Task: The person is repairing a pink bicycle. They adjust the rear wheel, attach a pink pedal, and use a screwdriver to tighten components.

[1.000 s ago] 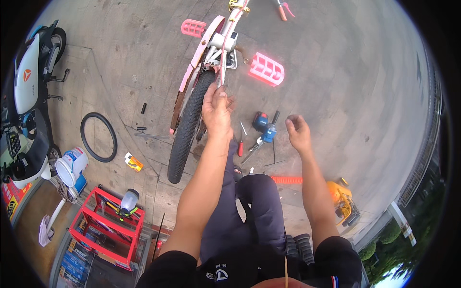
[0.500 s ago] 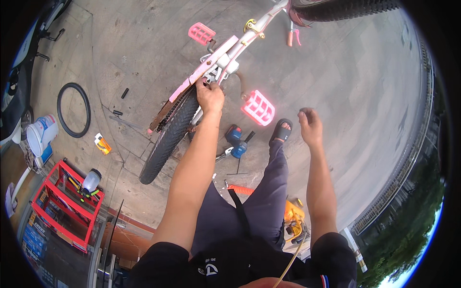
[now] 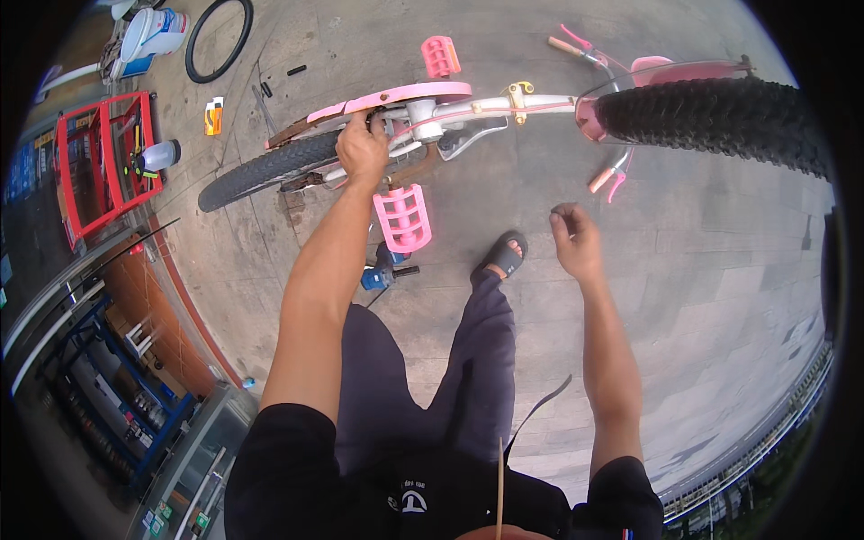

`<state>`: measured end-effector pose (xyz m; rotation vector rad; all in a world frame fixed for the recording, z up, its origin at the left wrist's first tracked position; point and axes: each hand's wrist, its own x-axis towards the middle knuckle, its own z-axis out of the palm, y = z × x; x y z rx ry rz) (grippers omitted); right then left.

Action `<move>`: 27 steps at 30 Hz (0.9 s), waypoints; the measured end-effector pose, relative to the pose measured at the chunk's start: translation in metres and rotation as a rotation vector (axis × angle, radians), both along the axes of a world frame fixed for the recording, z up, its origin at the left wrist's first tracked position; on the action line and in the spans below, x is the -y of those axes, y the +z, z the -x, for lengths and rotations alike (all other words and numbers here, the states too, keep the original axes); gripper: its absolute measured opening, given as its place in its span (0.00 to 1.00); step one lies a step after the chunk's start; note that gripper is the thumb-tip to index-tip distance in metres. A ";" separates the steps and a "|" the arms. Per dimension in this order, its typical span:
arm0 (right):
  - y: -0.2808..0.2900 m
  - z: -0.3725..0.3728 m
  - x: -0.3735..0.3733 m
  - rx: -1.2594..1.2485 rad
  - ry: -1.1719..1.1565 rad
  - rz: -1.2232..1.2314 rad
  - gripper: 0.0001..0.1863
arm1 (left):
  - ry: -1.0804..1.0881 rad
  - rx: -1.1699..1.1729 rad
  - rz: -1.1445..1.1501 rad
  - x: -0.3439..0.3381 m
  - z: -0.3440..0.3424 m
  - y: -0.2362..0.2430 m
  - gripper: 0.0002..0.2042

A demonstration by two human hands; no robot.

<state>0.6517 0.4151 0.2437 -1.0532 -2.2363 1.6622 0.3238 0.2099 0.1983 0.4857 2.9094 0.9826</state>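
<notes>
One bicycle, white and pink, seems to stand upside down; its long axis runs left to right past the left hand, which is much the nearer hand and touches it beside the pink chain guard; the fingers bend in there, tips hidden, so I cannot tell whether they are clamped on a part; the rear wheel reaches leftward from that hand, the front wheel lies well off to its right, and a pink pedal sits just below and right of it.

The right hand hangs apart from the bicycle, below a handlebar grip, loosely curled, nothing visible in it; whether thumb and fingertips meet, I cannot tell.

Farther out, up and left of the left hand, a white bucket carries blue-and-red print; nearest the wearer, the black shirt bears a white emblem with small lettering.
</notes>
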 end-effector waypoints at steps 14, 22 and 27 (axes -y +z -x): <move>-0.008 0.194 -0.016 -0.353 0.258 -0.796 0.28 | 0.130 -0.022 -0.441 -0.012 -0.025 -0.010 0.10; -0.023 0.246 -0.021 -0.338 0.499 -0.976 0.42 | 0.080 -0.285 -0.561 -0.008 -0.016 -0.024 0.09; -0.024 0.267 -0.024 -0.397 0.553 -1.052 0.48 | 0.044 -0.563 -0.497 -0.006 -0.012 -0.031 0.09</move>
